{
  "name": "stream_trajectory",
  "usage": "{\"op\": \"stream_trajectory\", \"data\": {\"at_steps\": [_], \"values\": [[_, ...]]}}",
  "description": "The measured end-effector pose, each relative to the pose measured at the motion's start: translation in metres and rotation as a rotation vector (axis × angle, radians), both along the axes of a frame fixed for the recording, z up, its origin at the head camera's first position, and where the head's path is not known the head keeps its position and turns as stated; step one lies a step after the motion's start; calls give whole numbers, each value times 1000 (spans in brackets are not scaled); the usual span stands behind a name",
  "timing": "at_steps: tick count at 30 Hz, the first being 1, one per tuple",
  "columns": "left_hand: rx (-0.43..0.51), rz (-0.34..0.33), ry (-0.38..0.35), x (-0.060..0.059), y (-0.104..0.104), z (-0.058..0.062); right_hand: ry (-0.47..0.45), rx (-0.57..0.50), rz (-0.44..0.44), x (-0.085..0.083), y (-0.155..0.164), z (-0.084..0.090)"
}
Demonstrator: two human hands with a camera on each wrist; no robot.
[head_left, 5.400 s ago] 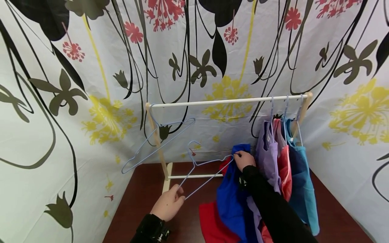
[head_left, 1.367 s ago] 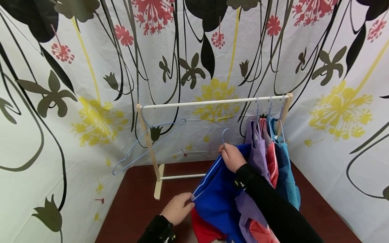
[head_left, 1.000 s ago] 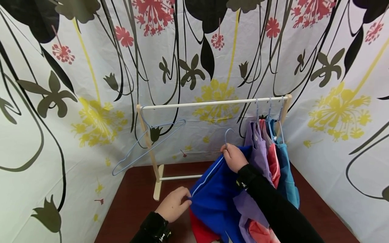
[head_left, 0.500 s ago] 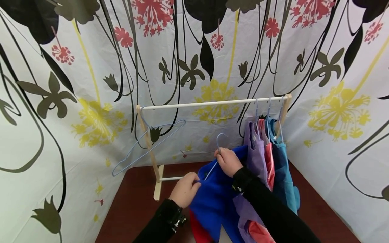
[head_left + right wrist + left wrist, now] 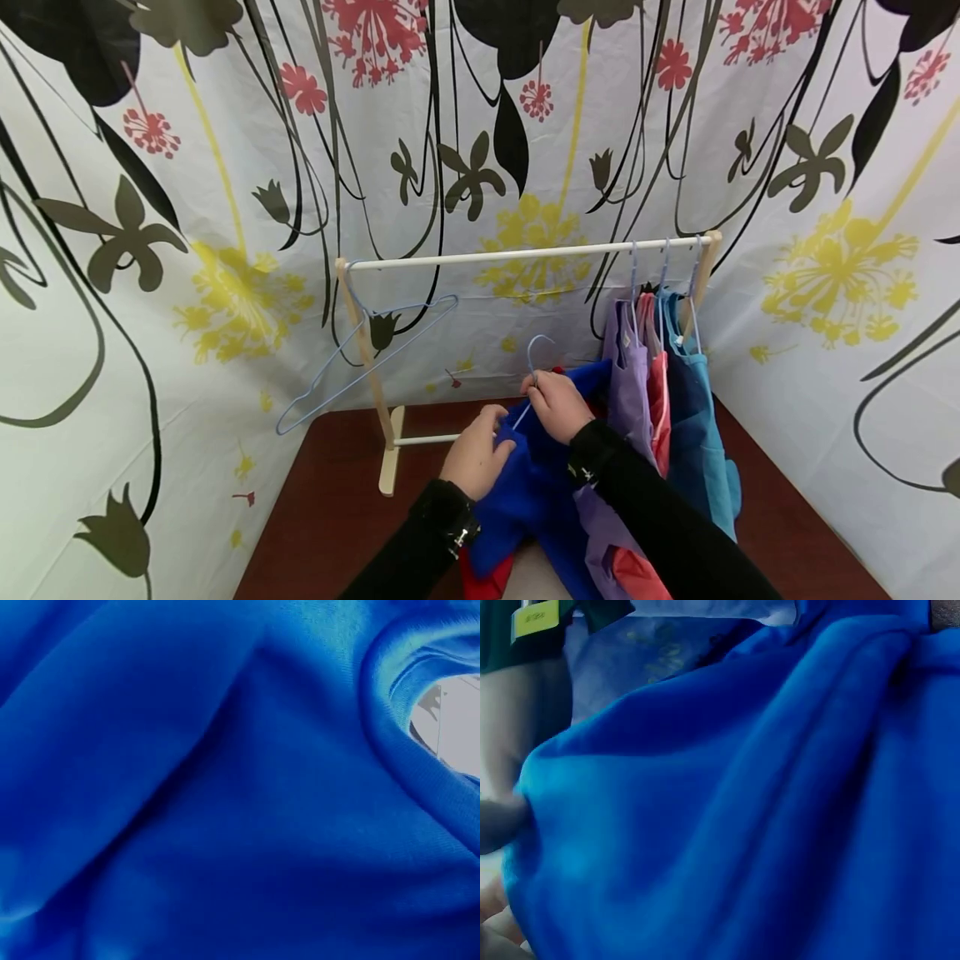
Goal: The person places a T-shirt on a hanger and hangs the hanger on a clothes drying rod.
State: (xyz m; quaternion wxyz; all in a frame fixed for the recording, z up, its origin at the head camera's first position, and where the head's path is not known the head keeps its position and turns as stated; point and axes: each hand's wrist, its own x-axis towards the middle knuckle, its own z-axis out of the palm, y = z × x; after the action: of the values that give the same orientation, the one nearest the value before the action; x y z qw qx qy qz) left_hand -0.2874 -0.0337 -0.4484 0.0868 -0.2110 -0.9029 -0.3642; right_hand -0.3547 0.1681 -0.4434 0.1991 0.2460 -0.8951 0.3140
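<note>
Both hands work at the centre of the head view. Right hand (image 5: 553, 405) has its fingers curled round the neck of a pale blue wire hanger (image 5: 531, 367), just under its hook, which stands up free below the rail. Left hand (image 5: 478, 450), just to the lower left, pinches the royal-blue fabric garment (image 5: 525, 500) at its upper edge, close against the hanger's arm. The garment droops from the two hands toward the dark brown bench (image 5: 330, 517), with a red piece of cloth (image 5: 480, 583) showing beneath it at the bottom edge.

By my reading, the garment is being fitted onto the hanger and is not yet hung: the hook is well below the white rail of the small wooden clothes rack (image 5: 525, 250). Three garments already hang at the rail's right end: a lilac one (image 5: 628, 392), a coral one (image 5: 660, 408) and a teal one (image 5: 697, 433). An empty pale blue wire hanger (image 5: 360, 358) dangles tilted at the rail's left end, so the red cloth likely remains to be done.

Left wrist view is almost filled with folds of the blue garment (image 5: 765, 795); a blurred fingertip presses at the left edge, and nothing of the hanger shows.

Right wrist view shows only blue cloth (image 5: 210, 810), with a rounded hemmed opening in the upper right; the grasp itself is hidden.
</note>
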Motion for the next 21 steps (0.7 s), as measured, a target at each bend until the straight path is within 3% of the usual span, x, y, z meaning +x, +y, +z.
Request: {"op": "stream_trajectory", "data": {"at_steps": [5,10,12,16,21], "values": [[53,40,-81,7,-18,-2,-22,-65,-16,0,9,2],[-111,20,-21,15,-27,-11,-37,-111,-20,-1,12,6],[-134,8,8,17,-26,-17,-47,-115,-21,-1,12,6],[-73,21,10,18,-27,-25,-77,-122,-8,-2,15,3],[-21,31,15,20,-34,-26,-26,-98,-25,-8,30,-5]]}}
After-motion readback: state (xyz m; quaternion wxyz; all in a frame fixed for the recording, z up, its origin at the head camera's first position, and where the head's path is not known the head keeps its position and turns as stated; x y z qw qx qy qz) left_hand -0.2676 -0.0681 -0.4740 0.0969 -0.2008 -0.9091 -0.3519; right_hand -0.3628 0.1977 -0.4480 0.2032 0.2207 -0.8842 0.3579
